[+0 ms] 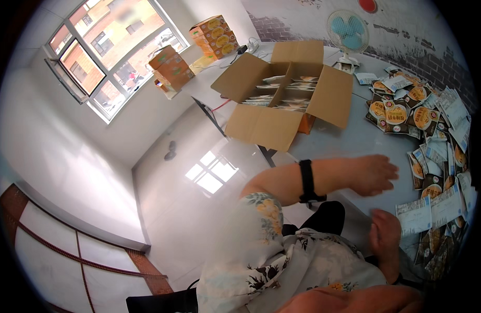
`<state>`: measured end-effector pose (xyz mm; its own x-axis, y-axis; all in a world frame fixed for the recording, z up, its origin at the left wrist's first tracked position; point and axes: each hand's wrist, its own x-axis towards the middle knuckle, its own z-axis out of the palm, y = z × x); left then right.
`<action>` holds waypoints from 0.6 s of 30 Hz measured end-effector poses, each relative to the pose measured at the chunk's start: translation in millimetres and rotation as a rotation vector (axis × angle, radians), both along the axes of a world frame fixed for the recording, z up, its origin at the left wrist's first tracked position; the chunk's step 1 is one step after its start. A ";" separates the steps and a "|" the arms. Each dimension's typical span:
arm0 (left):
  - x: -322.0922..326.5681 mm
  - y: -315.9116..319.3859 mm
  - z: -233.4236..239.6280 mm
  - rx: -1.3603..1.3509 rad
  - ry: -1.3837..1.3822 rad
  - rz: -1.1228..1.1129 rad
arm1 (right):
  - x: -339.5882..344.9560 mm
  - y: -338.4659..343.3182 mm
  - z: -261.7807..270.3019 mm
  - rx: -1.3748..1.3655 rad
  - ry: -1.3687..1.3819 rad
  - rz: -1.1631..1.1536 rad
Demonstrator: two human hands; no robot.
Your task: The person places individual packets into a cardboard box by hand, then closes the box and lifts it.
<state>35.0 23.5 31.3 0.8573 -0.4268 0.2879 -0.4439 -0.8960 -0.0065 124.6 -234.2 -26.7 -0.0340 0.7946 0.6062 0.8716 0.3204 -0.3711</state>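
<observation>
My left hand, with a black watch on its wrist, hangs over the near edge of the grey table. Its fingers are loosely bent and slightly apart, with nothing visible in them. Blurred by motion, my right hand is lower down, beside the left end of a joined strip of white-backed sachets; whether it touches the strip I cannot tell. A heap of brown and white food sachets spreads along the table's right side. Left of the heap stands an open cardboard carton, divided inside, with rows of sachets.
Orange printed boxes are stacked at the table's far end, and more boxes stand near the window. A desk fan with blue blades is behind the carton. A cable and black adapter lie near the far boxes.
</observation>
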 end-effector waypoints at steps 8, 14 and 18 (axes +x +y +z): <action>47.1 -97.5 -33.8 -0.168 -0.028 -0.145 | 36.3 -90.9 4.5 0.144 -0.282 -0.612; 66.6 -124.0 -53.7 -0.183 0.008 -0.091 | 39.9 -111.6 -1.9 0.026 -0.291 -0.791; 47.2 -141.5 -23.2 -0.109 0.116 -0.016 | 32.8 -109.7 17.4 0.035 -0.181 -0.881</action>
